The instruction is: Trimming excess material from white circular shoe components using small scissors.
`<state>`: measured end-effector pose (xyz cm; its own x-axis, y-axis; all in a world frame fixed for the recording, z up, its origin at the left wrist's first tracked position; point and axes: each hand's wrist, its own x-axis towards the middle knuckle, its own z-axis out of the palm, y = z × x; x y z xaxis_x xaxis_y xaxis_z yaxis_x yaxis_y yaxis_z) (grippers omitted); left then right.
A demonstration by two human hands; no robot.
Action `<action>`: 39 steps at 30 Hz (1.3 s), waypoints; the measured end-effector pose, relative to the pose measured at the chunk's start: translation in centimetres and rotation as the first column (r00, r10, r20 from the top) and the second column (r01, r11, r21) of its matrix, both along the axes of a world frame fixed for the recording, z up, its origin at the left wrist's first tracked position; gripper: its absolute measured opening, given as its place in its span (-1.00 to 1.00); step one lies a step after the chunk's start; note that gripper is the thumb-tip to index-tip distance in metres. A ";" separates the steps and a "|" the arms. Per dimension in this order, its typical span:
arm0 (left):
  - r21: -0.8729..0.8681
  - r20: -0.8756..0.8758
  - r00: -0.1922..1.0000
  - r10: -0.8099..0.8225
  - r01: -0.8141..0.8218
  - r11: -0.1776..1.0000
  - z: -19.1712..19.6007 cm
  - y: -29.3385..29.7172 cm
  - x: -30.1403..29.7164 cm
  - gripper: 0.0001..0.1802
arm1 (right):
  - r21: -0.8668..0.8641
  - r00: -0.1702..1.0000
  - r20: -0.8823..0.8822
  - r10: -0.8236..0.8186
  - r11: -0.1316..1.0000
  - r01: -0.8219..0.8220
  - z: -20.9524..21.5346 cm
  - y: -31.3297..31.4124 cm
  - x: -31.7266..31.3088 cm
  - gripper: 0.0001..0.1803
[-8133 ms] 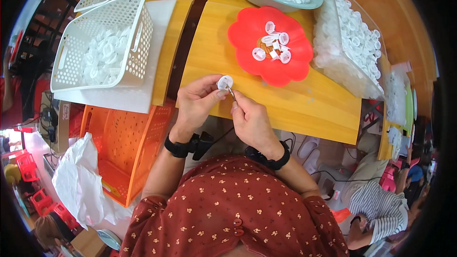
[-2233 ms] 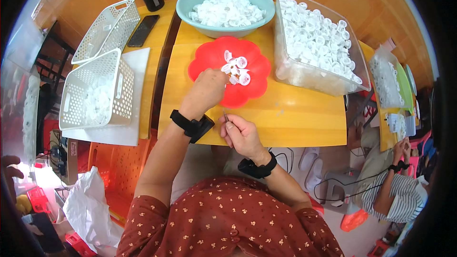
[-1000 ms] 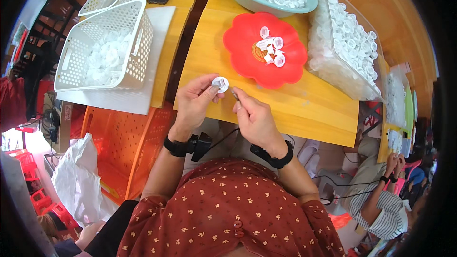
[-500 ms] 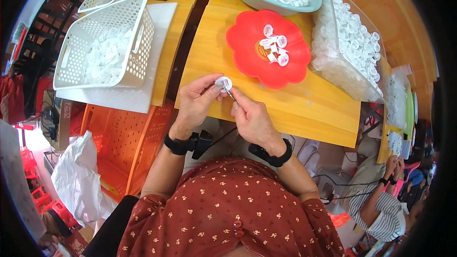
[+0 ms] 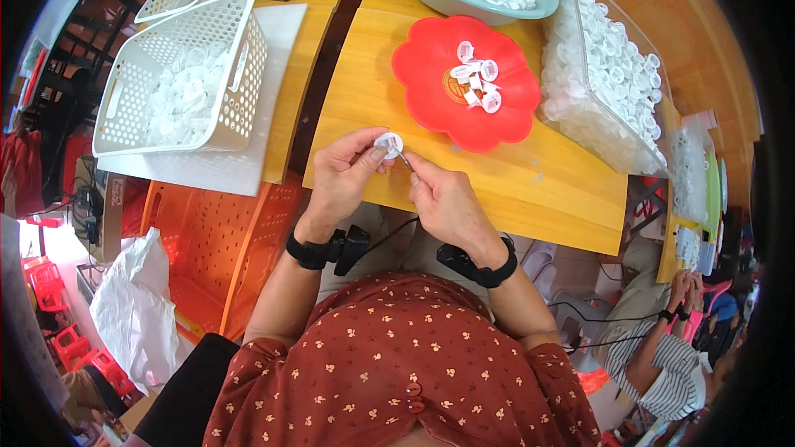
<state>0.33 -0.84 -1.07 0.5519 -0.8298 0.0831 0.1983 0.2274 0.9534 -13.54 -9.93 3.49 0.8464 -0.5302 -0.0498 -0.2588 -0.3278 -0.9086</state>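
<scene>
Head view: we hold a small round white plastic piece [image 5: 392, 141] and a thin metal tool [image 5: 406, 161] above a yellow wooden counter [image 5: 530, 190].
The grip of our left hand [image 5: 342, 172] is closed on the piece, near the counter's front edge; our right hand [image 5: 447, 199] pinches the tool, its tip at the piece. Beyond, a red flower-shaped plastic dish [image 5: 513, 112] holds more white pieces [image 5: 490, 70].

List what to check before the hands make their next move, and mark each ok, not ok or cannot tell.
1. White piece held in the left hand: ok.
2. Thin tool held in the right hand: ok.
3. Tool tip seated in the piece: cannot tell, too small.
4. One hand free: not ok, both occupied.
5. Red dish on the table, holding similar pieces: ok.
</scene>
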 end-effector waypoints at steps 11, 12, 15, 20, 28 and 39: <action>0.082 0.063 0.998 -0.004 -0.001 0.997 0.3 -0.1 -0.3 -0.73 | -0.216 0.996 -0.091 0.026 0.975 -0.046 0.5 -0.5 0.1 -0.65; 0.083 0.063 0.998 -0.004 -0.001 0.997 0.3 -0.1 -0.2 -0.73 | -0.220 0.994 -0.099 0.041 0.974 -0.062 0.6 -0.5 0.1 -0.64; 0.090 0.078 0.997 -0.009 0.002 0.996 0.2 -0.1 -0.3 -0.74 | -0.244 0.992 -0.101 0.072 0.965 -0.095 0.5 -0.7 0.1 -0.62; 0.086 0.102 0.994 -0.025 0.016 0.996 0.4 0.0 -0.2 -0.75 | -0.271 0.988 -0.110 0.105 0.954 -0.131 0.7 -0.9 0.5 -0.65; 0.119 0.154 0.987 -0.033 0.014 0.993 0.9 0.0 -0.2 -0.75 | -0.288 0.932 -0.299 0.205 0.912 -0.293 1.4 -2.3 1.5 -0.70; 0.013 0.052 0.999 0.001 -0.002 1.000 1.0 0.0 -0.6 -0.68 | 0.274 0.998 0.032 -0.050 0.961 0.039 -0.7 0.6 0.1 -0.73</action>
<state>-0.26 -0.89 -0.08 0.5481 -0.8303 0.1009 0.1481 0.2151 0.9653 -13.43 -9.37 2.74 0.8264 -0.5382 -0.1655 -0.2304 -0.0549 -0.9716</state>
